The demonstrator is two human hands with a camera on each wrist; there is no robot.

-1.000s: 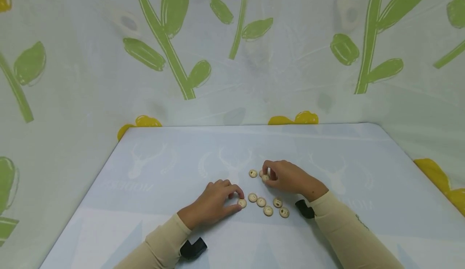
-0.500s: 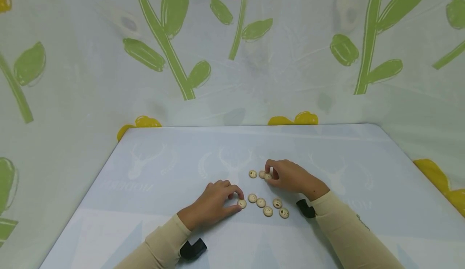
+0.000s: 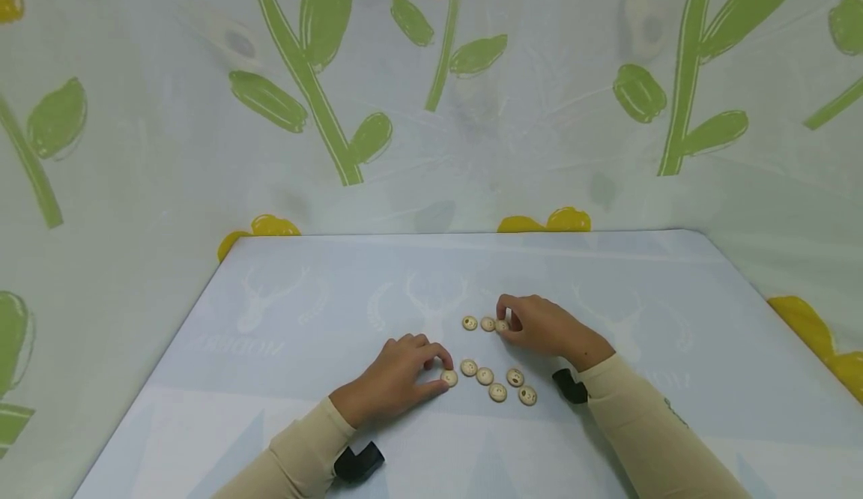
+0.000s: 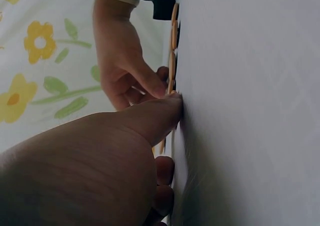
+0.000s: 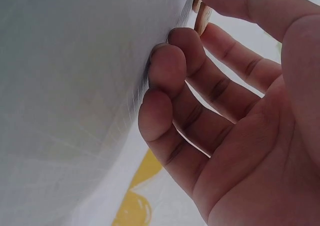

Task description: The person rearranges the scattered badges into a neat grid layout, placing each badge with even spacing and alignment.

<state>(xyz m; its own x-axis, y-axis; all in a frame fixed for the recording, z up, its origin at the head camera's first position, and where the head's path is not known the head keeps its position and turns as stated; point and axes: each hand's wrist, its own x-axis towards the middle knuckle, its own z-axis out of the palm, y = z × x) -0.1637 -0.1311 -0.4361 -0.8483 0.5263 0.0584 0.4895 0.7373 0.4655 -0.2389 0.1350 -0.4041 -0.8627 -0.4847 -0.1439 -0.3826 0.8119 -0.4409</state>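
My left hand (image 3: 399,380) pinches a round wooden button (image 3: 449,377) between thumb and forefinger, flat against the table. Farther back and to the right, my right hand (image 3: 546,327) holds another wooden button (image 3: 502,325) by its edges, and the right wrist view shows this button (image 5: 202,18) edge-on between thumb and forefinger. Just left of it lies a pale button (image 3: 488,324), then a button with a dark mark (image 3: 469,323). Between the hands several more buttons (image 3: 485,375) lie loose. In the left wrist view the thumb hides the button held there.
A pale blue tabletop (image 3: 323,274) with faint deer prints lies under everything. Behind it hangs a white curtain (image 3: 168,109) with green leaves and yellow flowers. Black wrist devices (image 3: 359,462) sit below both sleeves.
My right hand has slid its button slightly to the right and back, uncovering the pale button beside it. The left hand and the loose buttons have stayed put.
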